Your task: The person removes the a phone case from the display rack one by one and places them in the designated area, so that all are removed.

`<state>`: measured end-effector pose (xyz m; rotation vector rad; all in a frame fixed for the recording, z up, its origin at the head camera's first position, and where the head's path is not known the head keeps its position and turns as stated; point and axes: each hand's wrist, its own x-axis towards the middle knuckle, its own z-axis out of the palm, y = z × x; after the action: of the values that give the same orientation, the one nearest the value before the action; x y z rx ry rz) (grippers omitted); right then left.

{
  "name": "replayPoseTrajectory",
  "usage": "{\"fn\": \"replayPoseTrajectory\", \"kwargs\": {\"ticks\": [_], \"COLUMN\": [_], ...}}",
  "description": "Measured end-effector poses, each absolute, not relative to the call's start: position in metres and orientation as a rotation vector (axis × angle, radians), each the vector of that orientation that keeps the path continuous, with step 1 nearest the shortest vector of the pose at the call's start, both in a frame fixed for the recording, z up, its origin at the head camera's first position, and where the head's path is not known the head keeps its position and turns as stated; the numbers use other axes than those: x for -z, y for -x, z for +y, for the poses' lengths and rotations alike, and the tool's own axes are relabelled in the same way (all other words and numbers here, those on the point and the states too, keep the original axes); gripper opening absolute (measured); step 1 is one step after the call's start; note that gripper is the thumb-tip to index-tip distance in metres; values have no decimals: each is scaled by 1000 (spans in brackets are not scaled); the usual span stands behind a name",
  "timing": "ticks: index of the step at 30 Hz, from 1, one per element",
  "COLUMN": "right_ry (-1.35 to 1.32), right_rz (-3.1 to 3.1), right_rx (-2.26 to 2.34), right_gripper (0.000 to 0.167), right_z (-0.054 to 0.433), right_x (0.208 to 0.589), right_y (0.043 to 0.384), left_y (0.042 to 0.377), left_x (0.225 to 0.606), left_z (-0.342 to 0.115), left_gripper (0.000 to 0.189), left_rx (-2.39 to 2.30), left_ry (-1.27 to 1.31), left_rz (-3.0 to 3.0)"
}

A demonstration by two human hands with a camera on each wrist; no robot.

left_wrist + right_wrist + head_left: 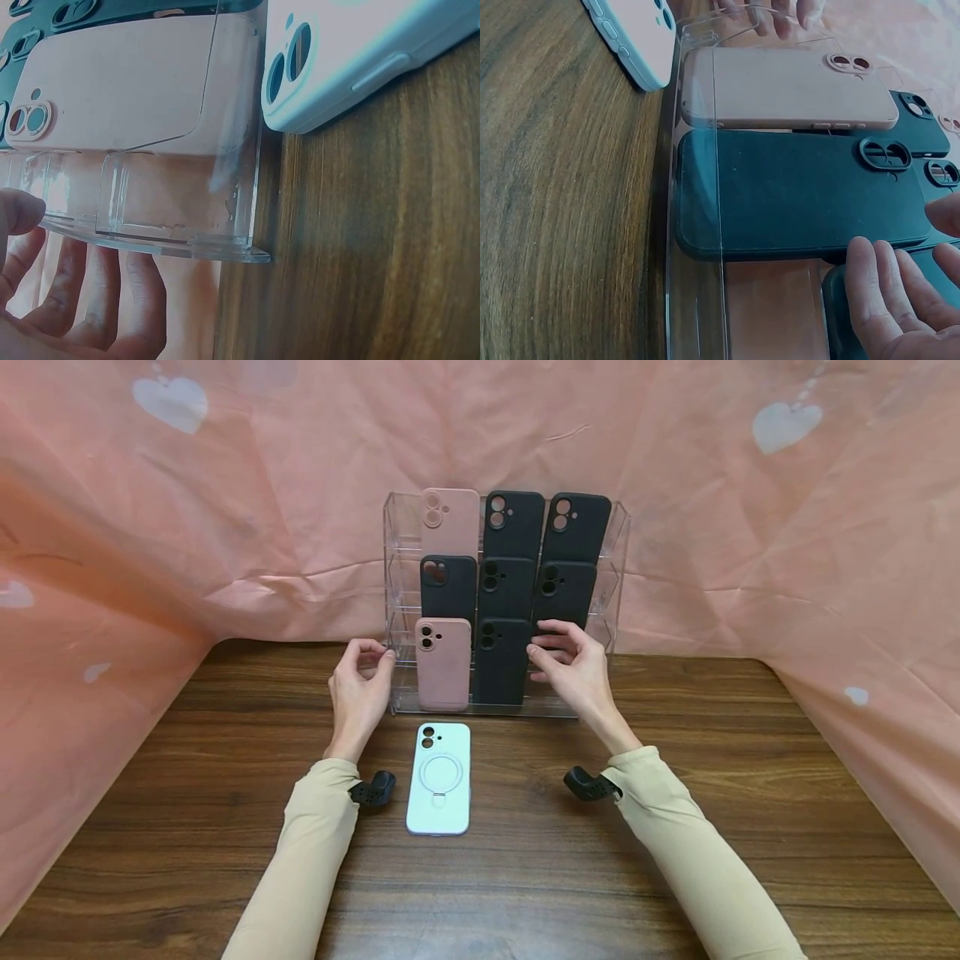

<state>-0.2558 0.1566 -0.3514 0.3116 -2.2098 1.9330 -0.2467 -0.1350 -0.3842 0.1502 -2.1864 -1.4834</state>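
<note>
Noting left hand, fingers bent, at clear acrylic rack, grip unclear; right hand, fingers loosely parted, beside racked black phone case; ring-backed white phone case on brown wood tabletop.

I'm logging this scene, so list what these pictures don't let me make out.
Head view: lower part of the top-row pink phone case, hidden by the black phone case in front.
Head view: underside of the white phone case, hidden against the wooden table.
Wrist views: parts of the left hand and right hand, cut off by the picture edges.
</note>
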Motion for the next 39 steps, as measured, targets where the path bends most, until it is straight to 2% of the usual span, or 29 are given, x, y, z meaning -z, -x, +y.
{"fn": "replayPoseTrajectory", "kwargs": {"ticks": [16,39], "right_ry": [-330,-402], "right_rz": [-2246,-2188], "right_rx": [-1849,-1743], "right_gripper": [40,28], "right_z": [155,150], "right_x": [351,351], "right_y": [255,255], "left_y": [246,246], "left_x": [385,384], "left_z": [-135,-134], "left_gripper": [15,15], "left_rx": [1502,1488], "left_ry": [-163,-154], "left_rz": [-2182,-2191]}}
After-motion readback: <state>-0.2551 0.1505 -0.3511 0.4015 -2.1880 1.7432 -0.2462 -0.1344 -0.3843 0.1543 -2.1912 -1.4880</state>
